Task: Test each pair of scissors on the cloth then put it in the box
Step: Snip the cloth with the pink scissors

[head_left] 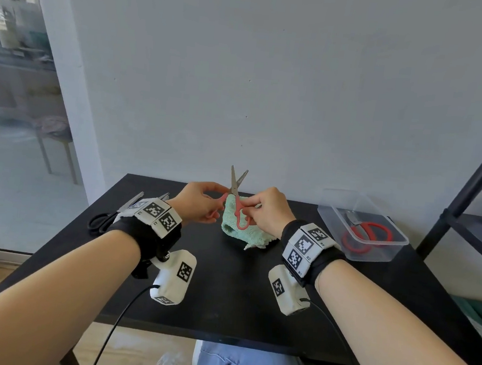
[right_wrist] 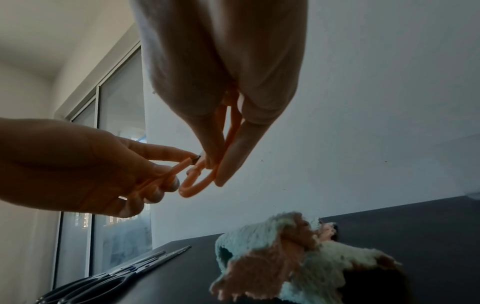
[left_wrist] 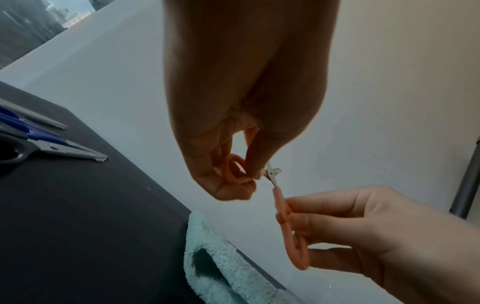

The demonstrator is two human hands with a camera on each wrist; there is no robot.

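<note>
Small pink-handled scissors (head_left: pixel 235 195) stand upright above the mint green cloth (head_left: pixel 239 230), blades parted and pointing up. My left hand (head_left: pixel 202 203) pinches one pink handle loop (left_wrist: pixel 237 170). My right hand (head_left: pixel 265 211) pinches the other loop (left_wrist: pixel 296 242), seen also in the right wrist view as the loop (right_wrist: pixel 200 185). The crumpled cloth (right_wrist: pixel 298 259) lies on the black table (head_left: pixel 223 292) under both hands. A clear plastic box (head_left: pixel 362 226) at the right holds red-handled scissors (head_left: pixel 365 234).
More scissors (head_left: pixel 119 211) with black and blue handles lie at the table's left, behind my left wrist; they show as the blue and grey pairs (left_wrist: pixel 52 144) in the left wrist view. A black shelf frame (head_left: pixel 475 187) stands at the right. A wall runs behind the table.
</note>
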